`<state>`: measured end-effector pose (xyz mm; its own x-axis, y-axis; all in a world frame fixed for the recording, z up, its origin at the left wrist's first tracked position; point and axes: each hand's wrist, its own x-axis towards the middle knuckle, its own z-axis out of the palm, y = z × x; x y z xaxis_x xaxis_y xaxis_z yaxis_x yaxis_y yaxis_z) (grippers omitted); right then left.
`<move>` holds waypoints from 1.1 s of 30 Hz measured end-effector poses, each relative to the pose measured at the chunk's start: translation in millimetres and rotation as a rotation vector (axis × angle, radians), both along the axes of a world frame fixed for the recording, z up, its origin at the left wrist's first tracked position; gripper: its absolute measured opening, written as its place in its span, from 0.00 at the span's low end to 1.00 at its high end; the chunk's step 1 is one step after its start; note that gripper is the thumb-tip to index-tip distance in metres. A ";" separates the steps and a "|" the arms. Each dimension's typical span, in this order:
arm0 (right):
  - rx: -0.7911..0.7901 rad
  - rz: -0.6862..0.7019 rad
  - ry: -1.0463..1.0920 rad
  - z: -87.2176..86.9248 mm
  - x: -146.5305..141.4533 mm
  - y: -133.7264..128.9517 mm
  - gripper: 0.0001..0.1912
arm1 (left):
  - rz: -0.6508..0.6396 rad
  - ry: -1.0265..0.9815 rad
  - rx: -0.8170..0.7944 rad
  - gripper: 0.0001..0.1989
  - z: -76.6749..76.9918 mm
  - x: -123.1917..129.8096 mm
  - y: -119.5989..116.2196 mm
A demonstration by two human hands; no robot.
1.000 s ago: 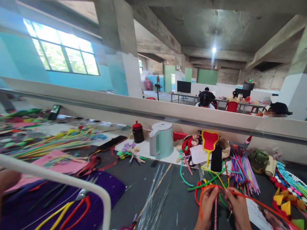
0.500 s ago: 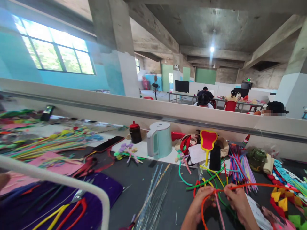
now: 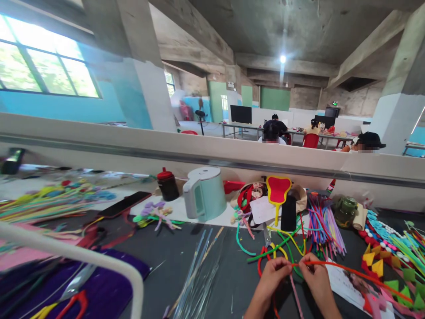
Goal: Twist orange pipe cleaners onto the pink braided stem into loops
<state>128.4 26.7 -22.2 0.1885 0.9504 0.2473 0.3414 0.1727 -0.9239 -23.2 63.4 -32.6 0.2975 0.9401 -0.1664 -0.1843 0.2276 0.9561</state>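
Low on the right, my left hand [image 3: 274,275] pinches an orange-red pipe cleaner [image 3: 361,275]. My right hand [image 3: 314,272] grips the same stem close beside it, fingers pressed together. The stem's long end stretches out to the right from my right hand, and another part hangs below my left hand. A pink stem [image 3: 296,297] hangs down between the hands. Just beyond them lie green and yellow stems [image 3: 287,241] and red-handled scissors [image 3: 266,239], partly hidden.
A mint kettle [image 3: 206,195], a red-lidded jar [image 3: 168,185] and a red-yellow fan-shaped object [image 3: 279,190] stand or lie behind. Clear thin stems [image 3: 202,279] lie left of my hands. A white bar [image 3: 83,254] crosses the left foreground. People sit beyond the partition [image 3: 186,148].
The view has turned right, so things shift left. My hands have come closer together, and the long end of the orange-red stem now slopes down to the right.
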 end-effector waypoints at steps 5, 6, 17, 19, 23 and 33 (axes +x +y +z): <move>-0.011 0.034 -0.004 0.6 4.3 -2.3 0.12 | 0.030 -0.040 -0.041 0.14 4.7 4.7 -4.6; -0.011 0.034 -0.006 1.8 5.7 -2.8 0.12 | 0.037 -0.041 -0.043 0.13 6.9 5.3 -6.2; 0.021 0.100 -0.116 11.4 15.9 -7.5 0.08 | 0.034 -0.013 -0.001 0.09 24.9 9.2 -13.0; 0.106 0.127 -0.221 13.8 15.7 -8.2 0.04 | 0.039 -0.012 0.001 0.10 24.2 9.3 -12.7; 0.261 0.096 -0.373 14.2 15.7 -8.6 0.04 | 0.045 -0.028 0.016 0.10 23.6 9.7 -13.0; 0.443 0.085 -0.571 20.8 14.3 -11.2 0.07 | 0.087 -0.048 0.003 0.07 27.4 10.2 -17.1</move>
